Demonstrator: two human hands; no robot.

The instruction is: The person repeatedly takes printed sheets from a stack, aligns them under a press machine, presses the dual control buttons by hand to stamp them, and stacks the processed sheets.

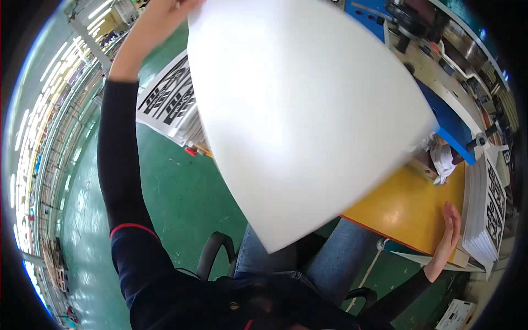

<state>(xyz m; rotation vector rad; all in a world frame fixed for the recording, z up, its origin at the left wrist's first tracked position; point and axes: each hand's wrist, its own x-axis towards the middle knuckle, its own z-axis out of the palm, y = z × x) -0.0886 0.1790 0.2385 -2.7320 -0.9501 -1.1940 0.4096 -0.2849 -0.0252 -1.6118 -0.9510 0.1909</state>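
Note:
A large blank white sheet (308, 121) fills the middle of the view, its near corner hanging above my lap and its right edge blurred. At the top edge of the view, my left hand (168, 19) is closed on the sheet's upper left corner; the fingertips are partly cut off. My right hand (451, 225) is over the right end of the yellow tabletop (393, 206), fingers stretched out and nothing visible in them. Just beside it stands a stack of printed sheets (484, 214) with black lettering.
Left of the white sheet lies another printed stack (173, 102), with a red-handled object (191, 151) by it. Behind the sheet stands a machine with a blue edge (456, 132). A white cloth (443, 162) is near the table. Chair armrests (217, 253) flank me over green floor (165, 181).

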